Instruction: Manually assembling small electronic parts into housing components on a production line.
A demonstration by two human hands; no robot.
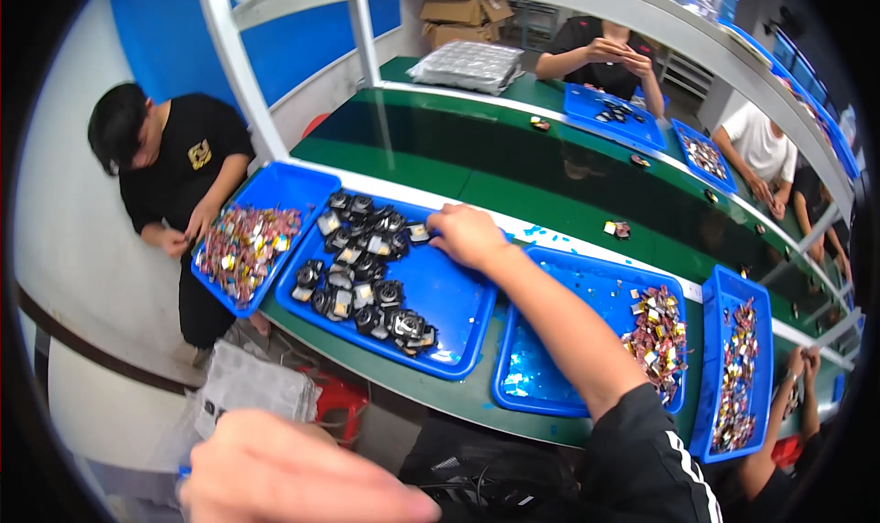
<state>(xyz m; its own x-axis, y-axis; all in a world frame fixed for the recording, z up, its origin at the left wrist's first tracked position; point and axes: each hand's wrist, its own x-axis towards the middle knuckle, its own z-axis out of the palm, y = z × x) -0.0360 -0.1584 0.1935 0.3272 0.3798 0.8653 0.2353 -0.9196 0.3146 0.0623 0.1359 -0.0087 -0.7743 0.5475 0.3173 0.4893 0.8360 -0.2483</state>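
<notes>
One green counter (472,390) carries the work and is the largest item on record. Along its near side stand four blue trays. The leftmost tray (298,184) and the narrow rightmost tray (724,285) contain small wired parts (243,248); the third tray (527,330) has more of these at its right end. The second tray (440,294) contains a heap of black units (367,271), crowded toward its left side and lower edge, the right side mostly bare.

Left hand (293,473): foreground, well apart from the trays, blurred; whether its grip holds anything cannot be told. Right hand (467,236): at the second tray's upper rim, grip partly curled, fingertips at a single black unit (419,232) on the heap's upper right edge. Contact is apparent; closure on it cannot be confirmed.

Smallest noted: blue flecks (555,239) on the white ledge beyond the third tray.

Judgement: the step in hand is handling one unit, taking up or setting down undetermined. The next move calls for a light fingertip pinch, neighbouring units undisturbed.
</notes>
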